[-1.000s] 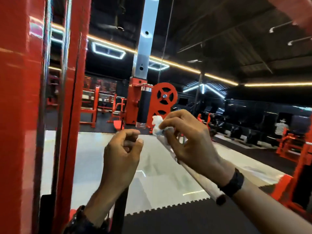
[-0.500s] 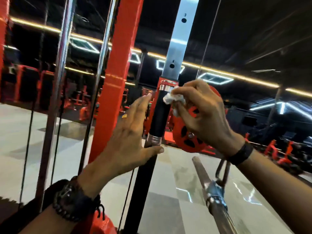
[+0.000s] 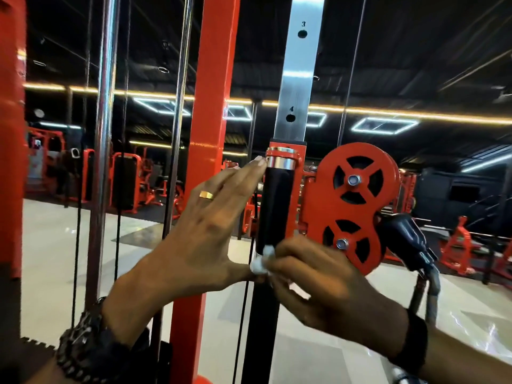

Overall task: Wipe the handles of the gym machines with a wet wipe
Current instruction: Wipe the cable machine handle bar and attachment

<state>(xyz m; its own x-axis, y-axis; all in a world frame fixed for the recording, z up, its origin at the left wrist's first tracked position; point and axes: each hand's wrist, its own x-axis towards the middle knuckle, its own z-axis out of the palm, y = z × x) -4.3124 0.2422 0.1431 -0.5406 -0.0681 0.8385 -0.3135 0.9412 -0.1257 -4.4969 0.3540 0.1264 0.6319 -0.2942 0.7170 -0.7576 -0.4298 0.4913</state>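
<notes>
A black cylindrical handle [image 3: 275, 206] with a chrome collar on top stands upright on the cable machine's sliding carriage. My right hand [image 3: 329, 284] pinches a small white wet wipe [image 3: 261, 263] against the handle's lower end. My left hand [image 3: 199, 231] is flat with fingers extended, its fingertips touching the handle's left side just below the collar. It wears a gold ring and holds nothing.
A red double pulley housing [image 3: 354, 206] sits right of the handle, on a steel upright with numbered holes [image 3: 299, 79]. A red post [image 3: 210, 134] and chrome guide rods [image 3: 106, 134] stand to the left. A black cable attachment [image 3: 407, 239] hangs at right.
My right hand has moved the wipe down from the handle's top to its lower end. My left hand has risen along the handle's left side. The view has come closer to the machine.
</notes>
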